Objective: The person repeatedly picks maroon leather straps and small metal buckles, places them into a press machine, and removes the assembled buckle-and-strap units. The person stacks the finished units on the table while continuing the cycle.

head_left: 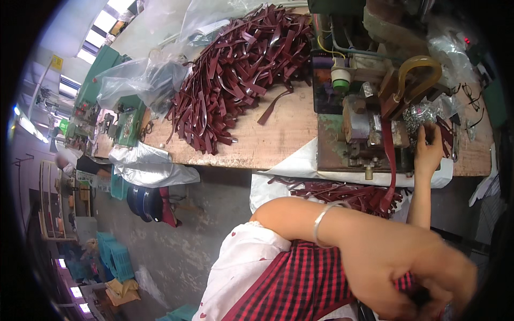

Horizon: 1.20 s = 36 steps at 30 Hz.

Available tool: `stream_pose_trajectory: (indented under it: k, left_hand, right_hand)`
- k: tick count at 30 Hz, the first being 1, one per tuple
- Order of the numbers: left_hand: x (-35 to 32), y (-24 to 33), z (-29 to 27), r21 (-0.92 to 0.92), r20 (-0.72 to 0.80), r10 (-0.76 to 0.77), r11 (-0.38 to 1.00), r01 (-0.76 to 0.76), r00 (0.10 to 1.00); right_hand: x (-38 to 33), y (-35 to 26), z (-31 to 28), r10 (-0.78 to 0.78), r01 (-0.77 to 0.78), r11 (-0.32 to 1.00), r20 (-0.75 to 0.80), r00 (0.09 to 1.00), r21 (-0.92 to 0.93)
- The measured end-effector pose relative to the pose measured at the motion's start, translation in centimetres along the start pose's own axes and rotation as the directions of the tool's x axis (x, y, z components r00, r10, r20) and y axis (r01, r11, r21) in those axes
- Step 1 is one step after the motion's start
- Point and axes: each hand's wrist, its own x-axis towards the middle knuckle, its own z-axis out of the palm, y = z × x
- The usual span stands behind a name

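Observation, head view: the person sits at a bare wooden worktop (267,139) carrying a small greenish-grey metal press machine (364,134) with a curved amber handle (420,69). One hand (428,152) reaches up from below to the machine's right front, its fingers (425,134) curled against the machine body beside a heap of small shiny metal fittings (423,115); whether they pinch a fitting or merely rest there cannot be told. Which hand this is cannot be settled from the picture; by position it reads as the right. A dark red leather strap (390,160) hangs down out of the machine's front, just left of that hand, its lower end reaching a loose bundle of dark red straps (342,191) lying below the worktop edge, over the lap. The other hand (412,273), with a silver bangle (324,222) on its forearm, is low in the foreground, blurred, its fingers drawn together near checked red fabric (305,278); what they hold, if anything, is not clear. A large pile of dark red leather straps (235,69) lies on the worktop further back. Judgement: the step in hand looks like fitting metal hardware to the hanging strap at the machine. Next move would call for seating a fitting squarely on the strap and keeping fingertips out of the press.
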Motion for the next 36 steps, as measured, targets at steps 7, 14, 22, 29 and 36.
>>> stream_pose_trajectory:
  k: [7, 14, 22, 29, 36]
  left_hand:
    - [-8.8, 15.2, -0.9, 0.708, -0.653, -0.227, 0.155, 0.689, 0.722]
    - [-24.8, 18.0, -17.7, -0.456, -0.669, 0.615, -0.784, 0.422, 0.419]
    - [-23.3, 18.2, -16.2, -0.403, -0.799, 0.507, -0.851, 0.337, 0.324]
    - [-21.7, 19.5, -13.6, -0.159, -0.589, 0.665, -0.653, 0.741, 0.459]
    - [-12.3, 12.2, -5.9, 0.673, -0.277, 0.838, -0.18, 0.717, 0.471]
  right_hand:
    - [-0.8, -0.9, -2.8, 0.0, 0.006, 0.989, 0.042, 0.999, -0.145]
    - [0.0, -2.4, -1.5, -0.255, 0.246, 0.937, -0.006, 0.967, -0.249]
    - [-0.4, -12.8, -3.0, -0.126, 0.016, 0.926, 0.269, 0.955, 0.378]
    - [-1.3, -14.2, 1.3, 0.06, -0.27, 0.737, 0.337, 0.939, 0.62]
    - [-1.6, -17.3, -0.1, 0.123, -0.459, 0.574, 0.483, 0.867, 0.678]
